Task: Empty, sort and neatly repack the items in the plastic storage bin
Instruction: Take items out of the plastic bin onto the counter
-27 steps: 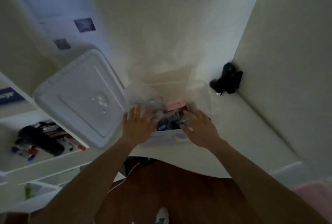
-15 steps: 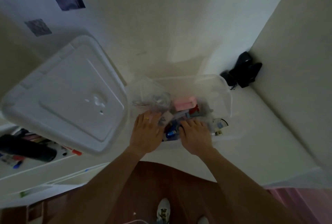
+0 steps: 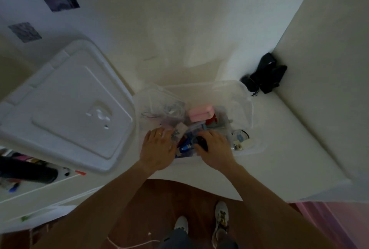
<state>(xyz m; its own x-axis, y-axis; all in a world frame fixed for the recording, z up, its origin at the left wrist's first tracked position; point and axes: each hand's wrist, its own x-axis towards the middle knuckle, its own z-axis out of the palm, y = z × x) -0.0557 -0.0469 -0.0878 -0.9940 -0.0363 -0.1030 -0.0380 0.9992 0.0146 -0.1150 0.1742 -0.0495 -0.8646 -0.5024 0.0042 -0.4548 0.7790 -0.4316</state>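
The clear storage bin (image 3: pixel 247 109) is set near the table's (image 3: pixel 289 139) front edge, its white lid (image 3: pixel 69 109) just left of it. Both hands are lowered inside: the left hand (image 3: pixel 157 149) is laid flat on the clutter, while a small black item (image 3: pixel 202 142) is gripped by the right hand (image 3: pixel 216 149).

A clear, glossy plastic bin (image 3: pixel 245 97) is seen on a smooth, matt white table (image 3: pixel 289 149). Beside it, a lid (image 3: pixel 65 107) of opaque white plastic with a smooth, faintly shiny face is shown. The floor (image 3: pixel 163 204) is made of polished reddish-brown wood. A pink, matt block (image 3: pixel 200 115) is seen inside.
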